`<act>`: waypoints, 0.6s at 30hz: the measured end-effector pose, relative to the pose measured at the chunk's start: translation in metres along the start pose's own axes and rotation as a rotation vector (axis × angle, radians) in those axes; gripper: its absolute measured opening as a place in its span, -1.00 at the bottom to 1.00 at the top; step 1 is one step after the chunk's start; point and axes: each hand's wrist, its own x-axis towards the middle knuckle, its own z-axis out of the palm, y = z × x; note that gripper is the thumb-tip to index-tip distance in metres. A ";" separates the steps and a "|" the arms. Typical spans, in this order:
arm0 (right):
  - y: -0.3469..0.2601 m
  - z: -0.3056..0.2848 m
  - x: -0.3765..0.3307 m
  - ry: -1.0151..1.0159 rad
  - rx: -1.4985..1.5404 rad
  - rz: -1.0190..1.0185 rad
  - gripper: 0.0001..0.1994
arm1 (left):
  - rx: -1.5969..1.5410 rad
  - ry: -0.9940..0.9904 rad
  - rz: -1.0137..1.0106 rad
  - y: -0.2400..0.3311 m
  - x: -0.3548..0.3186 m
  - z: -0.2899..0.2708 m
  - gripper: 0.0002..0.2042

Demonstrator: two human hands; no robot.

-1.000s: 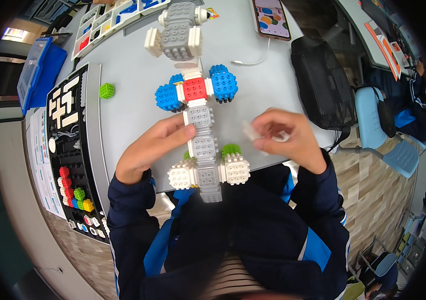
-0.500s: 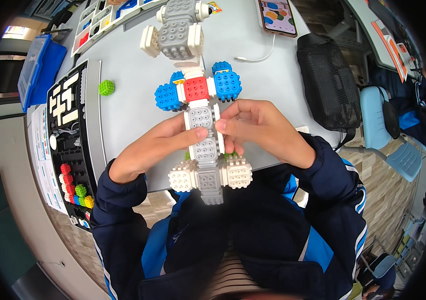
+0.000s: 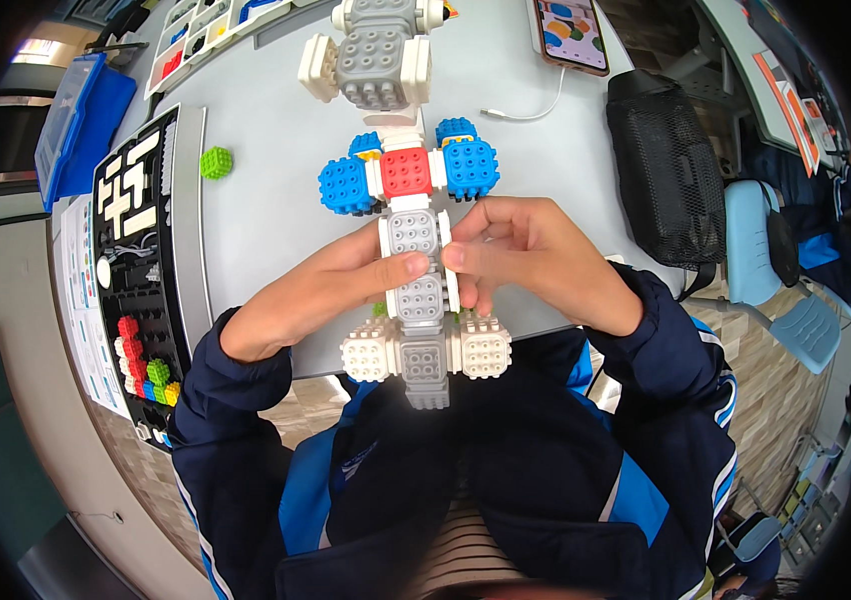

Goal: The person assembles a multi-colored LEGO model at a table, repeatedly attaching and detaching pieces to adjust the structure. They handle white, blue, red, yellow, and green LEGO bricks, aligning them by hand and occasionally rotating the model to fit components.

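Observation:
A long model of studded building blocks (image 3: 407, 171) runs from the top of the view down to my lap side, over the near table edge. Its middle is red with a blue block (image 3: 344, 187) on the left and another blue block (image 3: 471, 167) on the right. Grey blocks form the far end and the near spine, and white blocks (image 3: 487, 350) flank the near end. My left hand (image 3: 356, 272) grips the grey spine, thumb on top. My right hand (image 3: 516, 255) pinches a white strip (image 3: 449, 262) along the spine's right side. Bits of green show beneath the model.
A green block (image 3: 216, 163) lies on the grey table (image 3: 271, 130). Left of it stands a black parts tray (image 3: 151, 290) with white and coloured pieces. A blue bin (image 3: 91, 130) is beyond. A phone (image 3: 573, 35) with a white cable and a black mesh bag (image 3: 664, 180) lie right.
The model, hands and surroundings appear shifted slightly rightward in the view. Both hands keep the same hold on the model.

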 end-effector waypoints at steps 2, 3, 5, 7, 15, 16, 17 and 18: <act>0.000 0.000 0.000 -0.009 0.007 -0.002 -0.78 | -0.005 0.003 -0.001 0.000 -0.001 0.000 -0.55; 0.000 0.000 0.000 -0.014 0.010 -0.003 -0.78 | -0.012 0.005 -0.003 0.000 -0.001 0.000 -0.55; 0.000 0.000 0.000 -0.024 0.020 0.010 -0.79 | -0.031 -0.007 -0.002 -0.002 -0.001 0.000 -0.55; 0.001 0.000 0.000 -0.028 0.033 0.015 -0.79 | -0.051 -0.037 0.004 -0.003 -0.001 -0.002 -0.54; 0.002 0.000 -0.007 -0.057 0.072 0.039 -0.72 | -0.021 -0.024 -0.100 -0.003 -0.005 -0.005 -0.42; 0.002 0.000 -0.008 -0.067 0.069 0.044 -0.73 | 0.009 -0.072 -0.110 0.000 -0.007 -0.006 -0.40; 0.002 0.000 -0.008 -0.077 0.067 0.050 -0.73 | 0.026 -0.085 -0.164 0.002 -0.006 -0.008 -0.40; 0.003 0.000 -0.008 -0.087 0.065 0.055 -0.73 | 0.041 -0.095 -0.221 0.005 -0.005 -0.010 -0.40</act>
